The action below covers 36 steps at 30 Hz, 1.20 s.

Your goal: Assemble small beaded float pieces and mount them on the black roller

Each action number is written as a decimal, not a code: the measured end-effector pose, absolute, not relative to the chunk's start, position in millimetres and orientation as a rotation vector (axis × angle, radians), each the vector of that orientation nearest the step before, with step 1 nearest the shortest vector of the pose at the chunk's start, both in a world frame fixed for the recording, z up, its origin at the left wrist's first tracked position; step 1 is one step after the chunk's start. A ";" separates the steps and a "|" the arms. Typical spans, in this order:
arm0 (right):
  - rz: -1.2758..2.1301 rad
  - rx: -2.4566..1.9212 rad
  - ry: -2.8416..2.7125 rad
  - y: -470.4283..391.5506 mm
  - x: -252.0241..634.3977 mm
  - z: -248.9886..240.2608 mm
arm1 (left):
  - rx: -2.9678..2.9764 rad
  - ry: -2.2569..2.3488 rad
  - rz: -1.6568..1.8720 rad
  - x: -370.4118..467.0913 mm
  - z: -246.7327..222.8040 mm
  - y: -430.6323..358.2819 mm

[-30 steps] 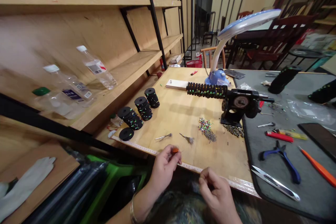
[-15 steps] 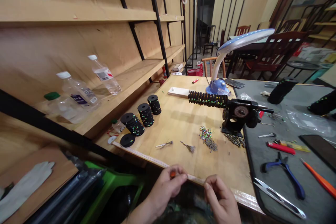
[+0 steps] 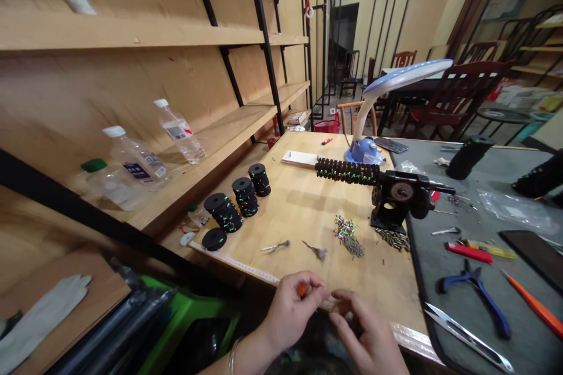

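My left hand is closed in a pinch at the table's front edge. A small orange item shows between its curled fingers; its kind is too small to make out. Close beside it, my right hand also has thumb and fingers pinched together. Whatever lies between those fingertips is hidden or too fine to see. Beyond the hands lie a pile of small coloured beads with grey metal pieces and two bundles of thin pieces, one a fanned bundle.
Stacked black foam spools stand on the left. A black clamp device carries a wound black roll, with a blue lamp behind. On the grey mat lie blue-handled pliers, silver thread snips and an orange tool.
My hands have come closer together, the left shifting right and the right shifting slightly left, so their fingertips nearly meet. The view has tilted up slightly.
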State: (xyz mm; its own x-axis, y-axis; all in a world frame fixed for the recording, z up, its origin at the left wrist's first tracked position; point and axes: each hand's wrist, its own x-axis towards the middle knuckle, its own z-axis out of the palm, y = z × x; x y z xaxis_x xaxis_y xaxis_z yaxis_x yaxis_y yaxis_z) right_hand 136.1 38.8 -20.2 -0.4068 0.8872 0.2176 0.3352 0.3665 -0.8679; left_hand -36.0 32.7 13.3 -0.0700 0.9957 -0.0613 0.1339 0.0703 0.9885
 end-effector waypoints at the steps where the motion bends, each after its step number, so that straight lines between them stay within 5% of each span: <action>1: 1.064 -1.060 -1.878 41.4 135.3 -15.1 | 1.274 1.385 1.124 -35.7 15.2 31.6; 9: 1.509 -0.988 -1.747 58.9 117.1 5.6 | 1.748 1.452 1.062 -39.3 23.8 26.0; 20: 1.225 -1.168 -1.656 59.4 119.3 -20.2 | 1.897 1.914 1.120 -101.4 40.8 50.6; 25: 1.439 -1.154 -1.418 55.2 115.8 -24.4 | 1.985 2.218 0.660 -131.2 49.8 93.0; 36: 1.544 -1.183 -1.165 46.7 116.9 -22.3 | 2.053 2.264 0.388 -119.7 43.2 124.1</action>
